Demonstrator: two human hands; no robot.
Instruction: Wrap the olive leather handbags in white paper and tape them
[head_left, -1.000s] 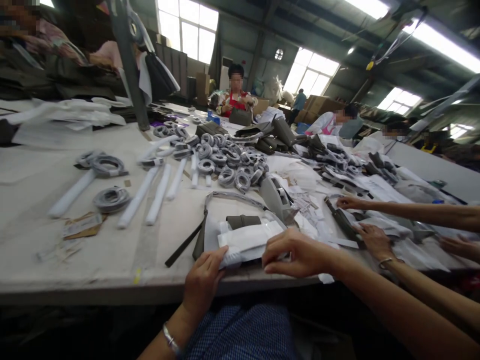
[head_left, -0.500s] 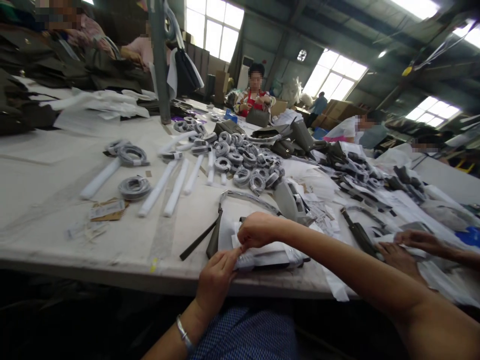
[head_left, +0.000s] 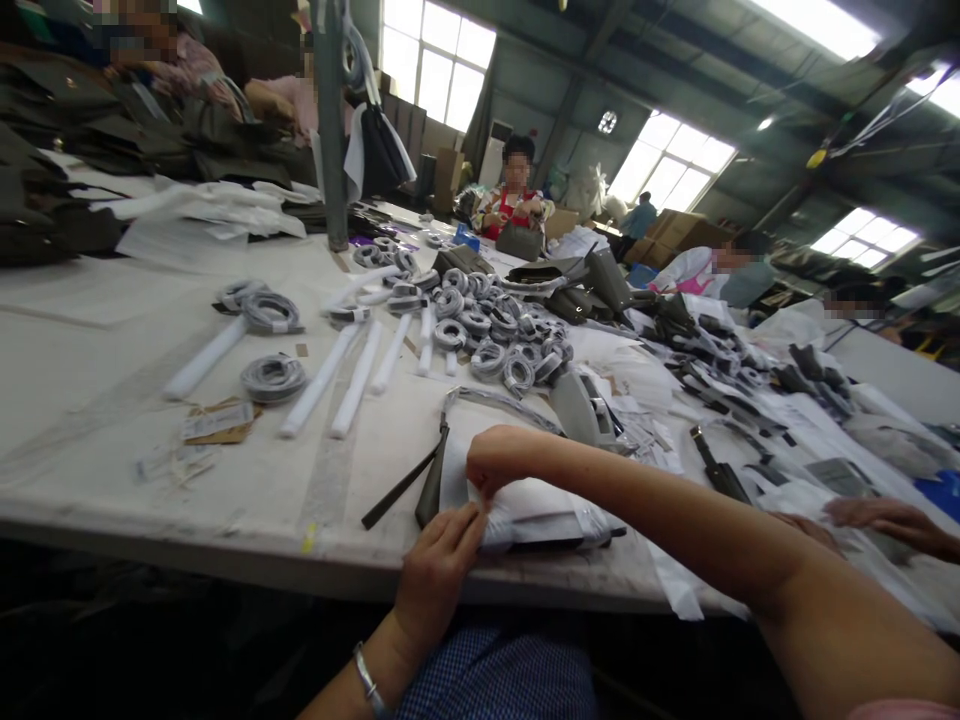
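A dark handbag (head_left: 430, 490) lies on its side near the table's front edge, partly covered by white wrapping paper (head_left: 536, 505). Its plastic-wrapped handle (head_left: 495, 397) arches away from me, and a dark strap end sticks out to the left. My left hand (head_left: 442, 555) pinches at the paper's near left corner. Just above it, my right hand (head_left: 499, 462) is closed with bent fingers, its arm crossing over the bag. The fingertips of both hands almost meet, and what the right fingers grip is hidden.
Wrapped strap coils (head_left: 502, 330) are heaped behind the bag. White foam rolls (head_left: 356, 380) and paper tags (head_left: 221, 420) lie to the left. A grey tape dispenser (head_left: 581, 408) stands behind my right arm. At the right, a co-worker's hands (head_left: 885, 518) handle white paper. A metal post (head_left: 332, 130) rises behind.
My right hand has shifted slightly left and down over the paper, while the left stays at the corner. The co-worker's hands at the right have moved. The view has tilted slightly.
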